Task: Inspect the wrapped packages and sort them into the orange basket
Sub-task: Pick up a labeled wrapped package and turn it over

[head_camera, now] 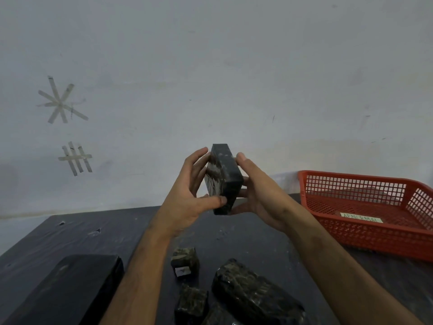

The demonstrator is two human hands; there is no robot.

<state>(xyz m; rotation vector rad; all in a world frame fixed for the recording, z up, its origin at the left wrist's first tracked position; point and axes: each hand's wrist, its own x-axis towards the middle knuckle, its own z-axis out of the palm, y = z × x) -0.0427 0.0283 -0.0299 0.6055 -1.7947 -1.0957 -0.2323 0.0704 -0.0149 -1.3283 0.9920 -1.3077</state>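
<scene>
Above the bench's middle, both hands lift a black wrapped package (222, 179) on edge: left hand (189, 195) pinching its near corner, right hand (255, 191) cupping the far side. Orange basket (365, 207) sits at the right edge, more packages (255, 294) along the near edge; tape marks (61, 102) on the wall.

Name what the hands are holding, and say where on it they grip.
A black wrapped package, held up: left hand and right hand on opposite sides.
</scene>
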